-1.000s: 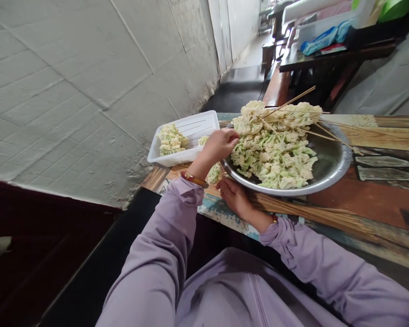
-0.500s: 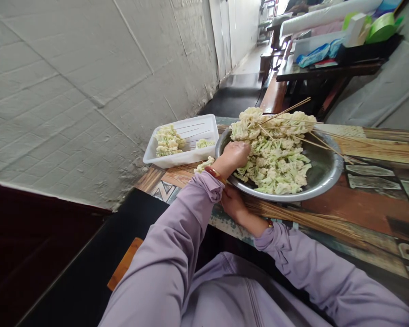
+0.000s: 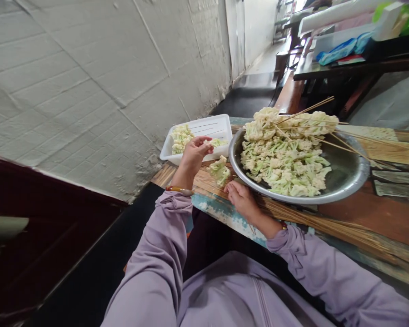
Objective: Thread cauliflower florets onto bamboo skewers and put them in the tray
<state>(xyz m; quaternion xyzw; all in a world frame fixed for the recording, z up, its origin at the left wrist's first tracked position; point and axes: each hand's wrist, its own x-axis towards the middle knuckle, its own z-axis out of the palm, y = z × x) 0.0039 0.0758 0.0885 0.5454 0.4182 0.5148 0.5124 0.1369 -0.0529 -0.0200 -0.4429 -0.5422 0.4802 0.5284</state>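
Note:
My left hand (image 3: 193, 155) is pinched around a small cauliflower floret (image 3: 208, 143), in front of the white tray. Beside the basin's near left rim, my right hand (image 3: 242, 200) is closed on a skewer, mostly hidden by the fingers. Cauliflower pieces (image 3: 219, 171) sit at the skewer's far end, just beyond the fingertips. A large metal basin (image 3: 349, 181) holds a heap of loose cauliflower (image 3: 286, 165). Loaded cauliflower skewers (image 3: 313, 121) lie across its back, their bare sticks pointing right.
More cauliflower (image 3: 181, 138) lies in the white plastic tray (image 3: 167, 152) against the wall. A bundle of bare skewers (image 3: 327, 225) lies along the table's near edge. Behind stands a dark table (image 3: 344, 68) with a blue packet (image 3: 341, 50) and boxes.
My left hand has come out of the basin and moved left with a floret. My right hand keeps its grip, now uncovered by the left arm. The view has shifted left.

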